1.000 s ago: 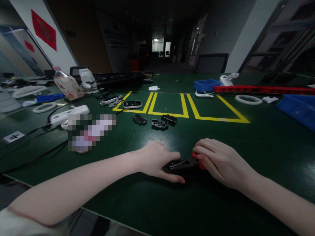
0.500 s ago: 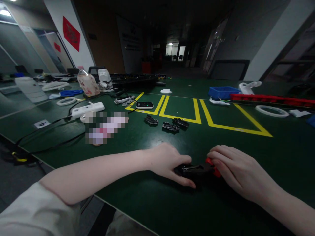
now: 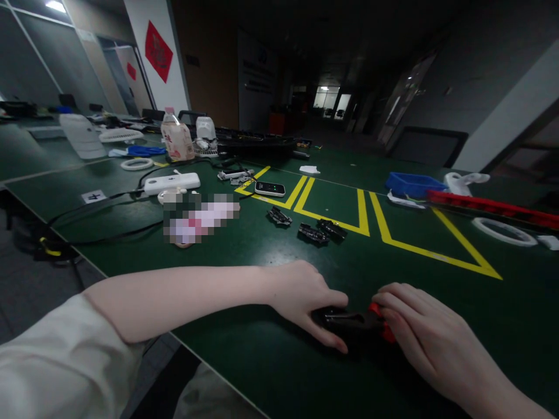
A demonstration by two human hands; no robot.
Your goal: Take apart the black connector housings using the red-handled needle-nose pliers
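At the near side of the green desk (image 3: 244, 355), head view: a black tool (image 3: 353, 320) with red handles (image 3: 386, 333) lies between two hands. The left hand (image 3: 301, 294) holds its black end, thumb and forefinger extended along either side; the remaining fingers are hidden. The right hand (image 3: 421, 320) pinches the red handles between thumb and bent fingers.

Progress: handling appears to be under way, since the tool is in both hands and not set down. Three small black parts (image 3: 313, 233) lie loose beyond the hands, just outside the yellow tape outlines (image 3: 363, 209); neither hand touches them. Whether they are finished or awaiting work cannot be determined.

Containers: a blue bin (image 3: 410, 186) stands at the far right, its contents not discernible. A bottle (image 3: 177, 139) with a pink cap stands upright at the far left; its label hides most of the inside. Farther left stands a white jar (image 3: 82, 137), opaque, contents not visible.
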